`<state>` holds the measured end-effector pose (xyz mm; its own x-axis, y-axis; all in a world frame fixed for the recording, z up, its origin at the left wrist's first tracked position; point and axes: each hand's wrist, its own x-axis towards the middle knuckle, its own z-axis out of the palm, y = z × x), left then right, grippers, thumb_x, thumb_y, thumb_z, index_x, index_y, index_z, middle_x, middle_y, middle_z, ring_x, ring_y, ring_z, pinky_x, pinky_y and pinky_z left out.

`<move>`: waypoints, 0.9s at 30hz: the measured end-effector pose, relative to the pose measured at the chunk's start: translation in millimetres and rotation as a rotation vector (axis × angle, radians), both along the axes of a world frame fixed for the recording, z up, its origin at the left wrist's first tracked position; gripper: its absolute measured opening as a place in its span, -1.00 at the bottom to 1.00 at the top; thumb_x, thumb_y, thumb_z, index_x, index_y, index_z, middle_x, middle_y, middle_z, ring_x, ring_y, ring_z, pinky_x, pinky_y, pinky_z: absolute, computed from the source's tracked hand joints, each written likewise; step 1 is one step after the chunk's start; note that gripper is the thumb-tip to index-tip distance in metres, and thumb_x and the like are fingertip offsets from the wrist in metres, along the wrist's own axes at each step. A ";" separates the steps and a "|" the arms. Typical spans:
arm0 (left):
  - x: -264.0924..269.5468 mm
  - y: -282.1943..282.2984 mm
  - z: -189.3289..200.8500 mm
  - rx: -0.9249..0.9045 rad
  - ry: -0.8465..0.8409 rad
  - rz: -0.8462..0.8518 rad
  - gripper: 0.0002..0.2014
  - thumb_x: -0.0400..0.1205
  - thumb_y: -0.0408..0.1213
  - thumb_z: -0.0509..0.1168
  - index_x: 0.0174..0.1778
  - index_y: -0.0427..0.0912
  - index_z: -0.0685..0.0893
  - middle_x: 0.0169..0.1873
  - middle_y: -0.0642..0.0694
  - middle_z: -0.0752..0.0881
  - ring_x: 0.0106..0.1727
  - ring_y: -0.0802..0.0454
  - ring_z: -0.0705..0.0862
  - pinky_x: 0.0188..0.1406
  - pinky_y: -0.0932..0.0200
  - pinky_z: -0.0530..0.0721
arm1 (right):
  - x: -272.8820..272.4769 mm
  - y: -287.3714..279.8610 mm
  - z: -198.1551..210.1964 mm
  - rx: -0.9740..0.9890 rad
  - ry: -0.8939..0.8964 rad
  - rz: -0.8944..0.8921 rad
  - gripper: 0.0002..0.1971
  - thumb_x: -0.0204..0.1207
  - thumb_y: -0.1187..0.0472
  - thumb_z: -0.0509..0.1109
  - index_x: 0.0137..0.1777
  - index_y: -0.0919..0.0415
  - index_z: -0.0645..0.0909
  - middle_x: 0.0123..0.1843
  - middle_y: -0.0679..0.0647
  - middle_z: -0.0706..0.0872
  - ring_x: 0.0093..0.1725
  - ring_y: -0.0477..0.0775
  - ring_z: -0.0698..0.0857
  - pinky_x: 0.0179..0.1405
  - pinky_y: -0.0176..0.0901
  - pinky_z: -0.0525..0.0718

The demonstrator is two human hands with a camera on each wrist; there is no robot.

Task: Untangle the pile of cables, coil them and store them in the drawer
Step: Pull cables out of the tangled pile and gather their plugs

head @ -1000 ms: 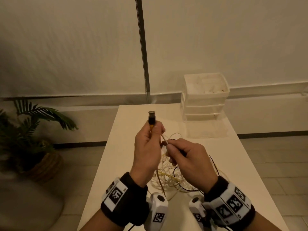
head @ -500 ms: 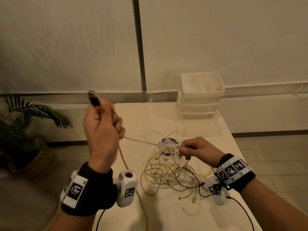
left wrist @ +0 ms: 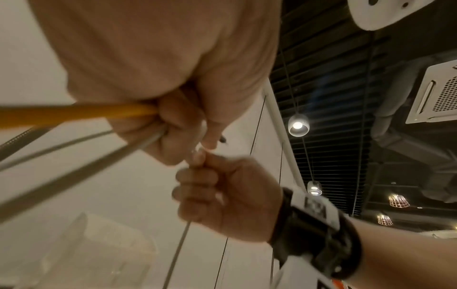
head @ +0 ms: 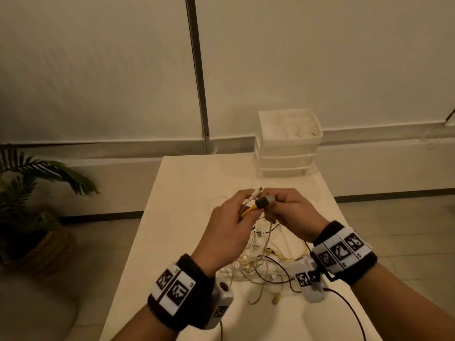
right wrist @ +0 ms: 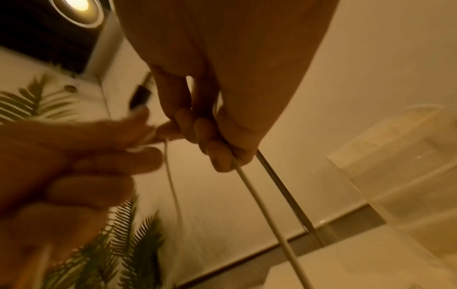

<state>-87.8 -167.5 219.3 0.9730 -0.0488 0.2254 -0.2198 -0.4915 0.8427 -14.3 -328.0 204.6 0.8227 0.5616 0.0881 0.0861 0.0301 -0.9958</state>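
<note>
Both hands meet above the tangled cable pile [head: 258,264] on the white table [head: 187,217]. My left hand [head: 246,205] grips a yellow cable [head: 248,212] just behind its black USB plug [head: 263,202], and a white cable end sticks up beside it. The left wrist view shows its fingers curled round the yellow cable [left wrist: 74,115] and thin grey strands. My right hand [head: 277,207] has its fingertips next to the plug. Its curled fingers [right wrist: 210,136] hold a white cable [right wrist: 247,187] that hangs down. The white drawer unit [head: 288,143] stands at the table's far right.
A potted palm [head: 37,193] stands on the floor to the left of the table. A wall with a dark vertical strip runs behind the table. Loose cable ends lie near the front of the pile [head: 274,301].
My left hand, which had swung up and out to the left with the plug, has come back to the centre. My right hand rose from the pile to meet it.
</note>
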 end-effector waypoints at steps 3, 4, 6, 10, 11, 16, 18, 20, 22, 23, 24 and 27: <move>12.6 -2.3 5.5 0.051 -0.104 0.061 -0.96 0.68 -0.21 0.32 -0.07 -0.05 0.64 -0.37 0.04 0.70 -0.33 0.14 0.62 -0.34 0.17 0.55 | -2.0 -1.9 15.1 0.016 -0.009 -0.011 -0.79 0.46 0.34 0.22 -0.18 0.29 0.72 -0.44 0.09 0.45 -0.41 0.04 0.37 -0.38 -0.15 0.38; 16.0 -1.5 8.9 0.069 -0.146 0.086 -0.86 0.68 -0.25 0.32 -0.20 -0.06 0.58 -0.45 0.08 0.64 -0.39 0.19 0.57 -0.43 0.30 0.46 | -2.5 -4.0 15.6 -0.001 -0.030 -0.019 -0.77 0.51 0.28 0.23 -0.12 0.37 0.70 -0.43 0.09 0.48 -0.40 0.06 0.40 -0.35 -0.14 0.40; 19.3 0.1 15.6 0.094 -0.209 0.143 -0.74 0.67 -0.30 0.32 -0.33 -0.08 0.47 -0.56 0.07 0.51 -0.47 0.16 0.45 -0.50 0.32 0.34 | -5.2 -6.7 11.2 -0.028 -0.066 -0.020 -0.73 0.59 0.20 0.22 -0.07 0.33 0.72 -0.38 0.09 0.57 -0.36 0.09 0.47 -0.31 -0.16 0.49; 24.7 12.8 27.3 -0.121 -0.272 0.263 -0.83 0.69 -0.19 0.28 -0.24 -0.09 0.59 -0.59 0.11 0.45 -0.52 0.06 0.35 -0.48 0.08 0.35 | -15.2 -6.0 -14.0 -0.075 -0.095 -0.045 -0.77 0.66 0.28 0.20 -0.09 0.28 0.69 -0.33 0.06 0.66 -0.32 0.01 0.59 -0.24 -0.22 0.59; 25.6 18.8 31.4 -0.246 -0.285 0.290 -0.83 0.69 -0.13 0.26 -0.20 -0.04 0.61 -0.58 0.13 0.45 -0.53 0.03 0.33 -0.50 0.02 0.35 | -17.7 -5.3 -24.0 -0.096 -0.092 -0.047 -0.77 0.67 0.30 0.19 -0.10 0.28 0.68 -0.34 0.04 0.66 -0.31 -0.01 0.59 -0.22 -0.22 0.59; 21.5 42.2 39.2 -0.432 -0.316 0.385 -0.82 0.70 -0.05 0.24 -0.02 -0.07 0.65 -0.49 0.01 0.41 -0.52 -0.01 0.32 -0.49 -0.08 0.40 | -19.6 -2.3 -59.0 -0.179 -0.077 -0.098 -0.77 0.65 0.31 0.18 -0.16 0.31 0.63 -0.40 -0.02 0.60 -0.38 -0.02 0.54 -0.25 -0.17 0.53; 15.6 38.8 37.4 -0.249 -0.311 0.364 -0.81 0.70 -0.12 0.26 0.22 0.07 0.63 -0.47 0.00 0.44 -0.50 0.07 0.36 -0.47 -0.03 0.44 | -17.9 -1.4 -57.4 -0.178 -0.069 -0.122 -0.76 0.66 0.35 0.17 -0.17 0.34 0.62 -0.42 0.03 0.57 -0.38 0.02 0.51 -0.29 -0.12 0.51; 8.5 28.8 34.1 -0.026 -0.333 0.360 -0.58 0.71 -0.24 0.27 0.49 0.13 0.47 -0.49 0.04 0.44 -0.53 0.17 0.38 -0.50 0.24 0.40 | -15.0 -1.9 -47.9 -0.159 -0.068 -0.140 -0.76 0.68 0.39 0.16 -0.17 0.37 0.60 -0.42 0.06 0.55 -0.39 0.02 0.48 -0.30 -0.12 0.50; 1.0 16.7 32.4 0.100 -0.361 0.305 -0.39 0.69 -0.37 0.26 0.65 0.08 0.28 -0.53 0.09 0.40 -0.53 0.15 0.41 -0.54 0.33 0.32 | -11.4 -2.7 -34.9 -0.143 -0.075 -0.150 -0.75 0.69 0.40 0.16 -0.17 0.35 0.60 -0.43 0.06 0.53 -0.41 -0.02 0.48 -0.33 -0.19 0.50; -2.1 11.4 31.0 0.135 -0.376 0.267 -0.32 0.67 -0.43 0.26 0.68 0.07 0.21 -0.55 0.12 0.38 -0.52 0.14 0.45 -0.55 0.40 0.31 | -9.3 -2.9 -28.5 -0.139 -0.080 -0.153 -0.75 0.69 0.40 0.16 -0.17 0.33 0.61 -0.43 0.06 0.53 -0.42 -0.03 0.48 -0.34 -0.21 0.50; -4.1 7.4 28.4 0.143 -0.389 0.237 -0.27 0.65 -0.48 0.26 0.69 0.05 0.17 -0.57 0.15 0.38 -0.48 0.15 0.51 -0.52 0.50 0.31 | -7.4 -3.5 -22.9 -0.133 -0.079 -0.156 -0.75 0.69 0.39 0.16 -0.17 0.32 0.61 -0.44 0.06 0.53 -0.43 -0.02 0.47 -0.36 -0.24 0.50; -5.2 3.8 27.1 0.110 -0.497 0.239 -0.25 0.64 -0.49 0.24 0.69 0.05 0.10 -0.59 0.02 0.45 -0.52 0.13 0.46 -0.50 0.52 0.31 | -0.7 -5.7 -13.7 -0.084 -0.012 -0.207 -0.73 0.70 0.36 0.15 -0.18 0.30 0.61 -0.47 0.05 0.52 -0.46 0.00 0.45 -0.40 -0.22 0.46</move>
